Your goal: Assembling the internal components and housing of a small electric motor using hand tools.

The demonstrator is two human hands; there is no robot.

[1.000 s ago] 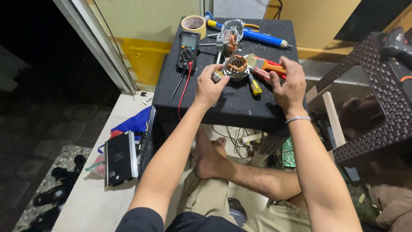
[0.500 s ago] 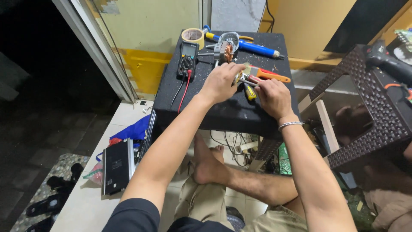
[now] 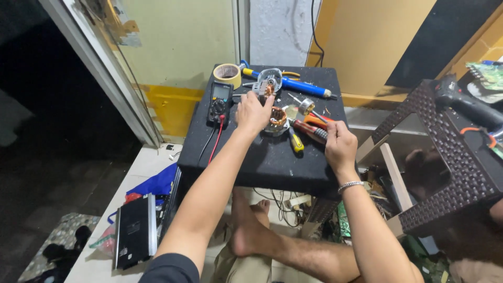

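Seen from above, looking down at two bare arms stretched over a small black table (image 3: 262, 162). Left hand (image 3: 254, 112) curled loosely, fingers bent down onto a round motor stator with copper windings (image 3: 277, 118), touching its near-left side; whether actually gripping, cannot tell. Just beyond the knuckles, a grey metal motor housing (image 3: 270, 81). To that hand's left, a black multimeter (image 3: 220, 99) with red and black leads trailing off the table edge; farther back, a roll of tan tape (image 3: 228, 73). Right hand (image 3: 340, 147) closed into a fist around the dark grip of a red-handled tool (image 3: 309, 131), wrist wearing a silver bracelet (image 3: 350, 185). Between the two hands, a yellow-handled screwdriver (image 3: 296, 141). Well beyond, a blue tool (image 3: 306, 86).
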